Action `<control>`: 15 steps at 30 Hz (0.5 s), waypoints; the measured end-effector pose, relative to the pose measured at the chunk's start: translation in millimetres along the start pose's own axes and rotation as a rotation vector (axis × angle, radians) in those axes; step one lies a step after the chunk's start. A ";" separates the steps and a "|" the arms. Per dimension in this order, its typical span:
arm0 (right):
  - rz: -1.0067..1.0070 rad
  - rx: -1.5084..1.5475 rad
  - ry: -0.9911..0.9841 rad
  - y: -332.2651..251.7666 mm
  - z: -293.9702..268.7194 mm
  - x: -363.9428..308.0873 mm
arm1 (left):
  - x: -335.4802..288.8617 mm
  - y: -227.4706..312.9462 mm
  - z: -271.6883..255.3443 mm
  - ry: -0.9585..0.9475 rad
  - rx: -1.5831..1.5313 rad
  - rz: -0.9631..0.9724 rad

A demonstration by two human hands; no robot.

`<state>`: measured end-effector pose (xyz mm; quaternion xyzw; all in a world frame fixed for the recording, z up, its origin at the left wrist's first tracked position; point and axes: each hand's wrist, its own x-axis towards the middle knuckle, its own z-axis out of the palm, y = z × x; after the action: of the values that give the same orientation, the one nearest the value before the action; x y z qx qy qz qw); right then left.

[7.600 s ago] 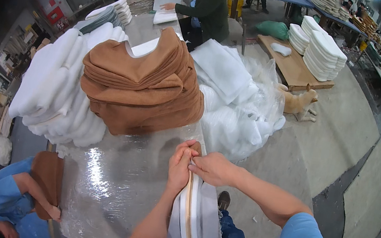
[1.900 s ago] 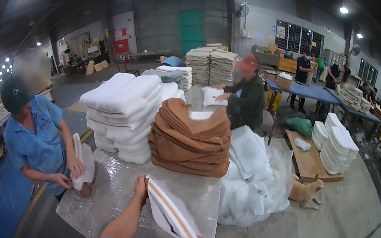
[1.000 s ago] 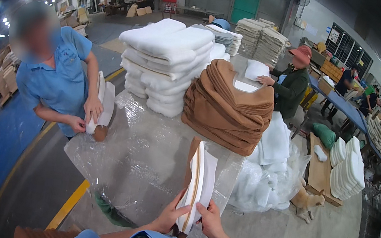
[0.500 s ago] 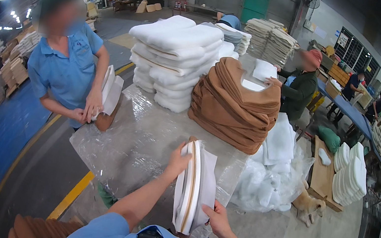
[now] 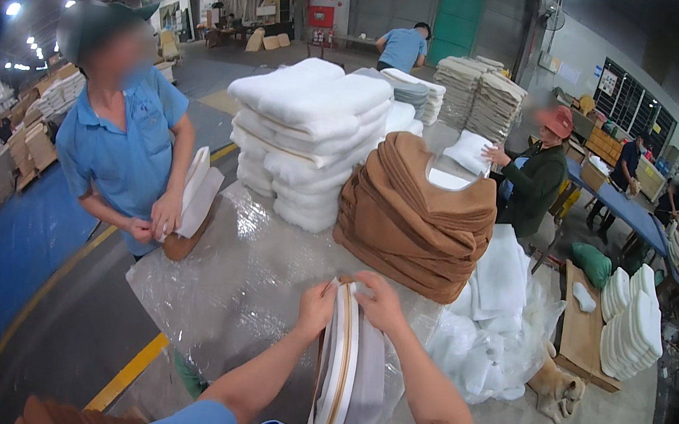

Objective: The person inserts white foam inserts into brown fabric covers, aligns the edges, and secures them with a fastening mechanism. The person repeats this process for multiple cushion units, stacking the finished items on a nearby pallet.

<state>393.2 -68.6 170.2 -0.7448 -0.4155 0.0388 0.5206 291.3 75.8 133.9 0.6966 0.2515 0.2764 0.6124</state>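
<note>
A long, soft cushion cover (image 5: 338, 380) stands on edge in front of me. It has pale grey sides, a white band with a tan line down its middle, and a little brown fabric along its left. Its far end is pinched by my left hand (image 5: 315, 308) on the left and my right hand (image 5: 378, 302) on the right, fingers closed and close together. Beneath it lies a table covered in clear plastic (image 5: 232, 302). Just beyond my hands rises a pile of brown covers (image 5: 414, 215), with a stack of white padding (image 5: 307, 109) to its left.
At the left, a co-worker in blue (image 5: 120, 142) handles a similar pale piece (image 5: 198, 194). Another in a red cap (image 5: 537, 168) handles white padding across the table. Bagged white padding (image 5: 482, 350) and a dog (image 5: 556, 388) are at the right.
My right hand has moved from the cover's near right side up to its far end, beside my left hand. The cover now stands straighter, with its far end gathered between both hands.
</note>
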 end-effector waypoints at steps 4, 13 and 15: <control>0.075 -0.109 -0.270 14.1 8.3 36.5 | 7.3 4.9 -5.3 -0.001 0.247 0.010; -0.160 -0.141 0.042 35.1 33.8 34.8 | 30.1 4.8 -18.7 -0.035 0.325 0.073; -0.191 -0.125 0.031 32.3 40.5 30.2 | 27.9 6.4 -25.6 -0.035 0.402 0.064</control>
<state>411.7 -22.3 137.0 -0.7334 -0.4780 -0.0483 0.4809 293.8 112.5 144.9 0.8171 0.2688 0.2278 0.4563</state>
